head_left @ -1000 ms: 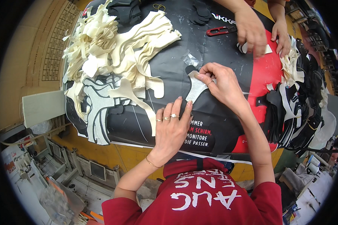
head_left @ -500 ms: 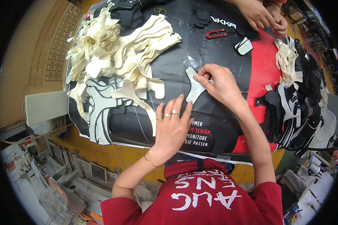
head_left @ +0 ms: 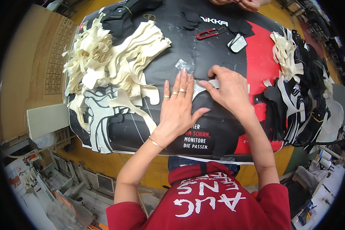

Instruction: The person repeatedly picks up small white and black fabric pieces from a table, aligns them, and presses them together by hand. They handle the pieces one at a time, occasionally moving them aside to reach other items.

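Note:
A pale grey fabric piece with a dark edge lies on the black-and-red covered table. My left hand, wearing rings, rests flat over the left part of this piece with its fingers stretched out. Much of the piece is hidden beneath that hand. At the piece's right end, my right hand is closed, thumb and bent fingers pinching a pale edge. A small clear plastic scrap lies just beyond my left fingertips.
Cream fabric cutouts are heaped at left, beside layered grey-and-black pieces. Red thread snips and a small grey-white pad lie farther back. Black and cream pieces pile up at right. Another person's hands show at the far edge.
My left hand has moved up from the piece's lower edge to lie flat across it. My right hand keeps its pinch at the right. The other person's hands appear farther back.

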`<state>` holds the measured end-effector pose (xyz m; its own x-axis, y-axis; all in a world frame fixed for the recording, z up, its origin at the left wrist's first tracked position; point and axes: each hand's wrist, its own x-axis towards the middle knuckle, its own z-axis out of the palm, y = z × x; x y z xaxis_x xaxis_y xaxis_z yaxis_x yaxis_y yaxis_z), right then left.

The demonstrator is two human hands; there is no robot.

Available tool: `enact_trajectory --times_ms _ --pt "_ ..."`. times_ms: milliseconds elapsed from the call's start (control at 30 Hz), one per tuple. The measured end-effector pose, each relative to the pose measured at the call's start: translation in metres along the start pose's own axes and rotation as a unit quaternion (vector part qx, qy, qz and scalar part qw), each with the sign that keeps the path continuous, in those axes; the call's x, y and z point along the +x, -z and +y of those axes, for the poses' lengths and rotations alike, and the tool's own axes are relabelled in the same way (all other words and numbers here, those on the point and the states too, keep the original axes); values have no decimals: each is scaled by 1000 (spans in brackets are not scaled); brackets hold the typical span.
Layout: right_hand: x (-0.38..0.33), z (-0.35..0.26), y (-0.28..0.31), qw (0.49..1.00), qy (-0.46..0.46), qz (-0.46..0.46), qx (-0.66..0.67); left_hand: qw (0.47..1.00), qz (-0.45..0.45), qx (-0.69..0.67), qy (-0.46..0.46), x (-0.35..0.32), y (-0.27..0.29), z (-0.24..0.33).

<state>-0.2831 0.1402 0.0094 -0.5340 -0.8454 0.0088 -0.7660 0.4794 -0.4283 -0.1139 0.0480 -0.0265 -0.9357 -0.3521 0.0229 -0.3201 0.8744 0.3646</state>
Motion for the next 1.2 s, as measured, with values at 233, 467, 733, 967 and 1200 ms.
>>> enact_trajectory --times_ms 233,467,733,967,1200 --pt "-15 32 26 991 -92 -65 76 999 -22 40 -17 2 4 1" --pt "-3 40 34 972 -110 -150 145 1000 -23 -14 -11 2 5 -1" --pt "25 36 37 967 -107 -192 126 998 -28 19 -46 0 2 -4" --pt "28 35 29 964 -127 -174 154 996 -42 48 -70 0 6 -4" --pt "24 11 39 974 -84 -132 166 994 -80 12 -79 6 10 -4"
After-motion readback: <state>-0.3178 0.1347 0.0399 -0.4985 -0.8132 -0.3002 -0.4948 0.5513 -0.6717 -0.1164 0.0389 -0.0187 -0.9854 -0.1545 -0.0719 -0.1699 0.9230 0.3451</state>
